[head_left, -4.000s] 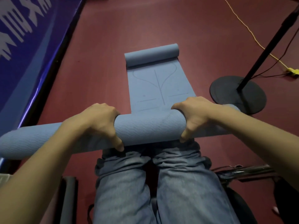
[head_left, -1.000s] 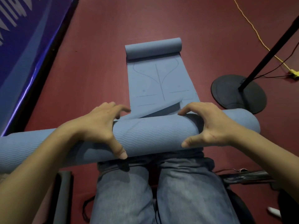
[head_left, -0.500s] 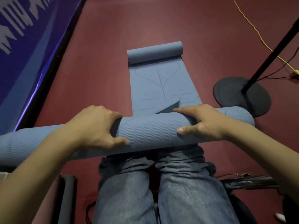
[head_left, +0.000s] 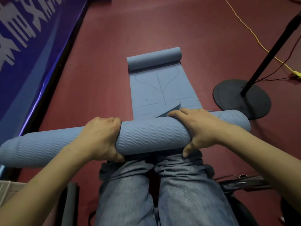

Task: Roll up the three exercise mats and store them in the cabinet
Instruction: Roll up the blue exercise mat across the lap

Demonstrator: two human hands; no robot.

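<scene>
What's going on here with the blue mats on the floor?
A person is rolling up a blue exercise mat. Both hands grip the rolled mat held across their knees: the left hand and the right hand each curl around it. Beyond it a second mat lies mostly flat on the red floor, only its far end curled into a small roll. A black stand base sits to the right. No cabinet is in view.

Both hands gripping a rolled blue mat (head_left: 153, 137) across denim knees, left hand (head_left: 102, 137) mid-frame, right hand (head_left: 200, 128) beside it, unrolled mat (head_left: 161, 85) on red floor (head_left: 105, 62) above, black stand base (head_left: 241, 98) right.
</scene>
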